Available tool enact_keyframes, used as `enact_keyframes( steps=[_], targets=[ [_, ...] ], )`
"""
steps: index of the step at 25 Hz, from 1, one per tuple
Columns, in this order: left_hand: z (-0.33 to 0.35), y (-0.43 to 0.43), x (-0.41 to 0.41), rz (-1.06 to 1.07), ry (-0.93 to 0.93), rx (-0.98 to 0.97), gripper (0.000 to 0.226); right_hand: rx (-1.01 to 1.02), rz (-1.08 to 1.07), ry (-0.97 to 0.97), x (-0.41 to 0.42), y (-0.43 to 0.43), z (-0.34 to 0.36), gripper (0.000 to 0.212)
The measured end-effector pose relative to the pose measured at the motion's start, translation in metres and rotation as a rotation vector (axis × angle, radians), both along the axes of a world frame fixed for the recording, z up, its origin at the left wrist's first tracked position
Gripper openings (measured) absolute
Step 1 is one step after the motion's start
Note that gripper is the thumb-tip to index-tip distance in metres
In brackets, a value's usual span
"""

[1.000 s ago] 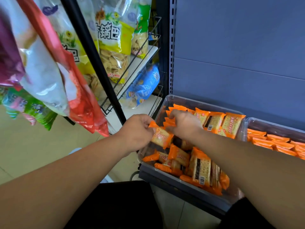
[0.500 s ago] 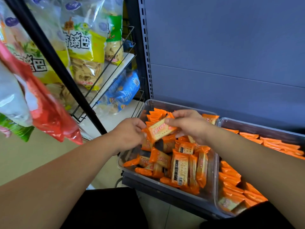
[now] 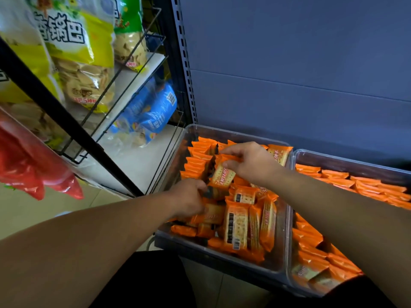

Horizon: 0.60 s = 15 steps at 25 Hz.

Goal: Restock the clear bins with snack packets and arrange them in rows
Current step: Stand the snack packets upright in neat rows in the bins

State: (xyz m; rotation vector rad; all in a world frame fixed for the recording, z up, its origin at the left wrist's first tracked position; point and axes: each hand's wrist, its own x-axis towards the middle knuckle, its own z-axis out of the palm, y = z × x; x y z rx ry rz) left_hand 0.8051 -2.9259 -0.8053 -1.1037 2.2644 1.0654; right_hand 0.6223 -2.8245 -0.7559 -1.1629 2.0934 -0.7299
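- Left clear bin [image 3: 224,131]: transparent hard plastic, smooth, with bright highlights along the rim
- Right clear bin [image 3: 347,160]: the same see-through, shiny plastic
- Orange packets [image 3: 235,227]: thin glossy film with crimped ends and printed faces
- Lifted packet [image 3: 222,175]: the same shiny orange film, lightly creased
- Yellow bags [image 3: 75,63]: crinkled, partly clear plastic film, highly reflective
- Blue bag [image 3: 155,112]: wrinkled glossy film
- Red bag [image 3: 33,165]: slick, shiny plastic
- Rack pole [image 3: 66,117]: black painted metal, smooth, dull sheen
- Shelf upright [image 3: 185,63]: grey painted metal punched with slots
- Back panel [image 3: 289,52]: blue-grey sheet, smooth and matt
- Rack shelf [image 3: 138,161]: white, smooth board
- Floor [image 3: 26,214]: pale, smooth, faintly shiny
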Motion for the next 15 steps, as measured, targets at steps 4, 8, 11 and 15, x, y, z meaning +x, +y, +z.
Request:
enact_keyframes(
  steps=[4,8,11,15],
  targets=[
    [0.025,-0.019,0.014,0.17,0.07,-0.027,0.028,-0.132,-0.034,0.06,0.005,-0.008,0.004,0.038],
    [0.058,-0.029,0.043,0.297,0.199,0.007,0.027,-0.038,0.159,0.059,0.011,-0.015,0.003,0.041],
    [0.073,-0.034,0.058,0.337,0.216,-0.005,0.036,0.084,0.194,0.132,0.017,-0.017,-0.004,0.045],
    [0.072,-0.038,0.062,0.335,0.232,-0.012,0.037,0.193,0.169,0.204,0.022,-0.02,-0.014,0.045]
  ],
)
